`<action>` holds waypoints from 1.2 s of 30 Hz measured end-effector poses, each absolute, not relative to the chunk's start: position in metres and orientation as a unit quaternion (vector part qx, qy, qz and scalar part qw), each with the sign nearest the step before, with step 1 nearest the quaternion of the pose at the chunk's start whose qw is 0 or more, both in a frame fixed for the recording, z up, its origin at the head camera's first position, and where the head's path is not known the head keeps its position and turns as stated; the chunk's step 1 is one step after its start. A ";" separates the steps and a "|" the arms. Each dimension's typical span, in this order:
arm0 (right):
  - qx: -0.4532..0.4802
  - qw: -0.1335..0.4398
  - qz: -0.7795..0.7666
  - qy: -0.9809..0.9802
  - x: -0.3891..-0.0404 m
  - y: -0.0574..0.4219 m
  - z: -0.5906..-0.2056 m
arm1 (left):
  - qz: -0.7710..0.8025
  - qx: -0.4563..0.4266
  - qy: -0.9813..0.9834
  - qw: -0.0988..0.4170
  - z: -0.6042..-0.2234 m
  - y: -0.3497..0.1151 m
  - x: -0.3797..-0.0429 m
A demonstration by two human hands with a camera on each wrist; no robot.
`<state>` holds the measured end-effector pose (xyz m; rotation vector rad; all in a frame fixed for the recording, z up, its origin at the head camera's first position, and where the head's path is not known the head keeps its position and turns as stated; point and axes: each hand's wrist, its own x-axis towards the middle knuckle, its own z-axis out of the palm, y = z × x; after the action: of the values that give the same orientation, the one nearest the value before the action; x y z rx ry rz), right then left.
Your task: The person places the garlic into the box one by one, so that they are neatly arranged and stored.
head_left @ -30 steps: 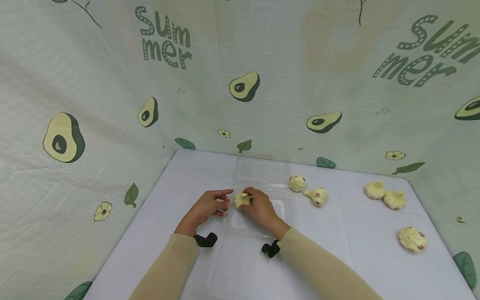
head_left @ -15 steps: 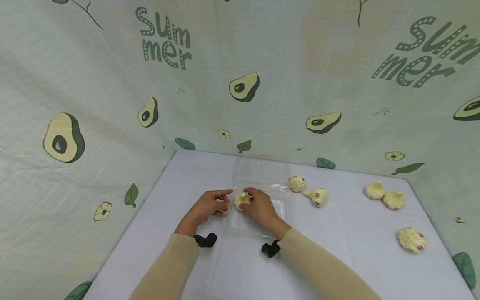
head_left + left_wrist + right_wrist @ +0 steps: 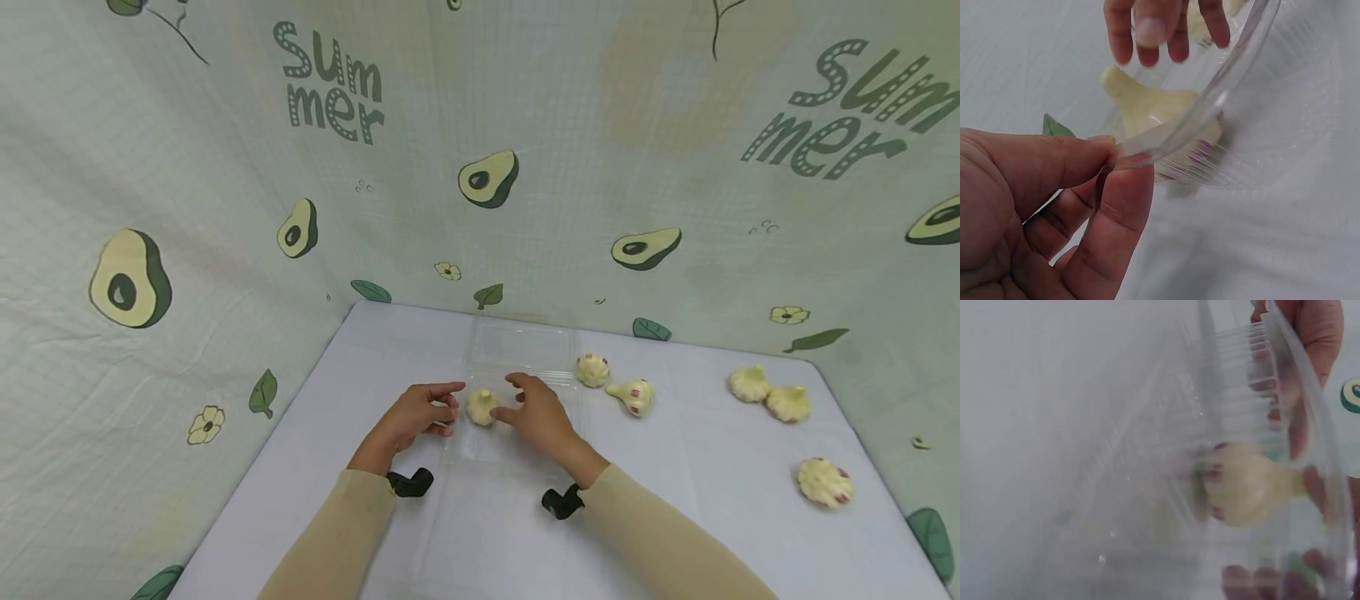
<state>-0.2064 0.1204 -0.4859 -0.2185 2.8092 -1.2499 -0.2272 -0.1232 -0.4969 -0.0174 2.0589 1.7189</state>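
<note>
A clear plastic clamshell box (image 3: 480, 451) lies with its lid (image 3: 522, 343) folded back. One garlic bulb (image 3: 482, 407), cream with purplish patches, sits at the left of its base, stem up. My left hand (image 3: 412, 417) pinches the box's left rim between thumb and forefinger, plain in the left wrist view, where the bulb (image 3: 1166, 109) shows just behind the rim. Above the box, my right hand (image 3: 542, 419) has its fingers spread and holds nothing; its thumb tip is close to the bulb. Through the clear wall (image 3: 1116, 444), the right wrist view shows the bulb (image 3: 1241, 487).
Two garlic bulbs, one round (image 3: 592, 370) and one with a long stem (image 3: 634, 396), lie right of the box. Farther right are a touching pair (image 3: 750, 383) and a single bulb (image 3: 825, 482). A patterned cloth (image 3: 555, 208) hangs behind the white table (image 3: 720, 533).
My right hand has let go of the garlic bulb and drawn back slightly to the right. The bulb stays in the box. My left hand keeps its place at the rim.
</note>
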 end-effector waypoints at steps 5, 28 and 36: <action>-0.088 0.008 -0.396 0.914 -0.200 0.147 -0.471 | 0.621 -0.009 0.750 0.230 -0.496 -0.124 -0.227; -0.015 -0.088 -0.271 0.959 -0.208 0.296 -0.463 | 0.608 -0.006 0.760 0.229 -0.496 -0.127 -0.231; 0.016 -0.019 -0.272 0.962 -0.209 0.312 -0.486 | 0.608 -0.010 0.759 0.232 -0.495 -0.125 -0.231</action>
<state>-0.2090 0.3123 -0.4855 0.0507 3.0583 -0.8653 -0.2310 -0.1247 -0.4947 -0.0268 2.0865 1.6695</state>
